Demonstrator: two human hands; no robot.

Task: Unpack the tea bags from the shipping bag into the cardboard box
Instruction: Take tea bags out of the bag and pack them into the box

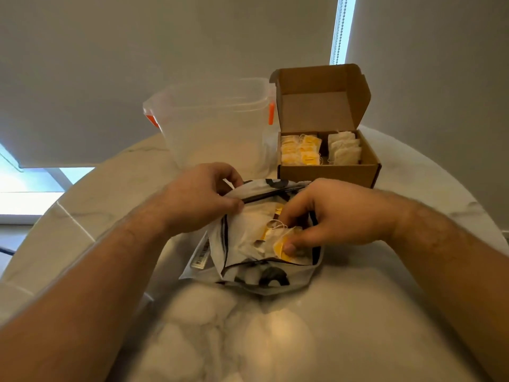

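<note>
On the marble table [344,312], the shipping bag's [248,274] mouth is pinched open by the left hand [198,197] while a yellow-tagged tea bag [283,248] inside is pinched by the right hand [333,216], the cardboard box [329,172] standing open just behind, tea bags already filed in it.

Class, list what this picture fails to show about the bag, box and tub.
Head view:
Tea bags left inside the shipping bag: count hidden by its folds and the right hand.
Label on the bag: print too small, blurred.
Cardboard box: lower layers hidden by its front wall.
Clear tub: inside blurred.
</note>
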